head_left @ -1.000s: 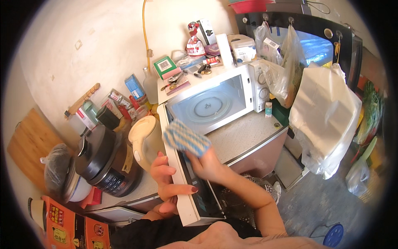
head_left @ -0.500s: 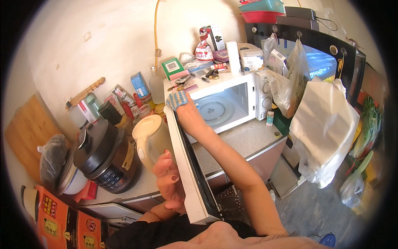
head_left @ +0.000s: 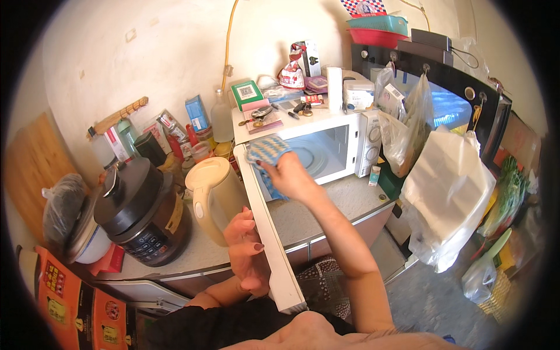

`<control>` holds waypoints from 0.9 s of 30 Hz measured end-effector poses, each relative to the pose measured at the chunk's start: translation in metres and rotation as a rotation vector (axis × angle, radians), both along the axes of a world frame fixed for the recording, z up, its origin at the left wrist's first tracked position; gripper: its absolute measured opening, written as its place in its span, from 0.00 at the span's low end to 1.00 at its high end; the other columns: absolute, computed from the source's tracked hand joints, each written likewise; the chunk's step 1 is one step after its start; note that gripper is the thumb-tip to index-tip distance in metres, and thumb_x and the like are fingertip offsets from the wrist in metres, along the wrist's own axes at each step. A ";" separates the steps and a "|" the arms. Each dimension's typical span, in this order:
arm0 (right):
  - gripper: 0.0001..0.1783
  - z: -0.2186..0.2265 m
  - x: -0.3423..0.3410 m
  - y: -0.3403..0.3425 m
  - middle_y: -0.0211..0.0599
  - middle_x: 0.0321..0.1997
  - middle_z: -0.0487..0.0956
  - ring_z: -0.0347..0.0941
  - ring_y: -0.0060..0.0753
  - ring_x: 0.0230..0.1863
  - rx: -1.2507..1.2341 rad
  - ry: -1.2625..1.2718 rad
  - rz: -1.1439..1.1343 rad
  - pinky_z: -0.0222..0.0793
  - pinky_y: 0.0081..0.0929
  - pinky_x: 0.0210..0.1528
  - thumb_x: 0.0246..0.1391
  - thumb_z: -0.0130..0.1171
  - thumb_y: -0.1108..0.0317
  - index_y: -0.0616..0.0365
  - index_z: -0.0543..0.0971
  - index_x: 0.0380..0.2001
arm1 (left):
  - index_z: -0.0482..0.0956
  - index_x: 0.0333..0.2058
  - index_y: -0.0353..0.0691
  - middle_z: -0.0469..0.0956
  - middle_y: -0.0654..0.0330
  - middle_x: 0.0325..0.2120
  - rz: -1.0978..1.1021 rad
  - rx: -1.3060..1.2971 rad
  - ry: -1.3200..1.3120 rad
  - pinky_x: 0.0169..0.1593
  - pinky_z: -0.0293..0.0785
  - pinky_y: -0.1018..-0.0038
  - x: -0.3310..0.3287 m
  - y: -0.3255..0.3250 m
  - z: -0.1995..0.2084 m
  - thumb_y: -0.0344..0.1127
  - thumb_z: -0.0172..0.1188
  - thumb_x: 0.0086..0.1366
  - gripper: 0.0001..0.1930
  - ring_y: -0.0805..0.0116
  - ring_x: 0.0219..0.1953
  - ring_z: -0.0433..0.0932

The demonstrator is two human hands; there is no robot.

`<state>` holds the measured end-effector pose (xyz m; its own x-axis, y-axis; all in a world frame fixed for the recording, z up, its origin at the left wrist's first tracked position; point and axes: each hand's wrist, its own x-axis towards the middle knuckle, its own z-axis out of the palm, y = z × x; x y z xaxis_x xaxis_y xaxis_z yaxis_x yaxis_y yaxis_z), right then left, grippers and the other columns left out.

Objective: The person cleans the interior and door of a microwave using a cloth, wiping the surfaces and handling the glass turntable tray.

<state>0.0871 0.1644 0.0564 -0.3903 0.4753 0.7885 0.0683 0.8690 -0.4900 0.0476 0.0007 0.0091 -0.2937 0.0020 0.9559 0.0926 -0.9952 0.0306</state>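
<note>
A white microwave (head_left: 335,185) stands with its door (head_left: 269,248) swung out toward me. My right hand (head_left: 294,175) holds a blue and cream checked cloth (head_left: 269,150) near the far end of the door, by the opening. Part of the cloth hangs down below my fingers. My left hand (head_left: 248,251) is at the outer face of the door, its fingers bent and apart; whether the palm presses on the door is hidden. Through the opening the glass turntable (head_left: 309,156) shows.
A cream kettle (head_left: 213,186) stands just left of the door, with a dark electric cooker (head_left: 143,213) beyond it. Small items, including a green box (head_left: 246,93), crowd the microwave's top. Plastic bags (head_left: 446,192) hang at the right. An orange carton (head_left: 73,297) sits at lower left.
My right hand has moved right and a little down from the door's far edge, and more of the cloth now shows. My left hand stays beside the door. The view has shifted slightly.
</note>
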 end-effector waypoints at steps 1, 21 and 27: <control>0.09 0.002 0.008 0.004 0.65 0.36 0.76 0.73 0.64 0.41 -0.042 -0.043 -0.019 0.70 0.48 0.40 0.55 0.53 0.73 0.69 0.78 0.35 | 0.70 0.41 0.36 0.61 0.42 0.53 0.009 -0.001 0.001 0.68 0.43 0.49 -0.001 -0.001 0.000 0.65 0.39 0.68 0.32 0.47 0.61 0.60; 0.21 0.025 -0.029 0.050 0.49 0.52 0.75 0.68 0.56 0.55 0.459 -0.190 -0.115 0.67 0.42 0.57 0.47 0.55 0.81 0.56 0.78 0.46 | 0.72 0.38 0.34 0.68 0.43 0.45 0.067 -0.089 0.099 0.47 0.64 0.63 -0.014 -0.011 0.004 0.65 0.35 0.70 0.34 0.58 0.41 0.66; 0.22 0.019 -0.027 0.048 0.47 0.52 0.76 0.67 0.55 0.58 0.485 -0.102 -0.033 0.66 0.42 0.60 0.46 0.53 0.83 0.56 0.78 0.46 | 0.72 0.38 0.34 0.68 0.43 0.45 0.044 -0.068 0.090 0.47 0.63 0.63 -0.012 -0.009 0.004 0.65 0.35 0.69 0.34 0.58 0.41 0.66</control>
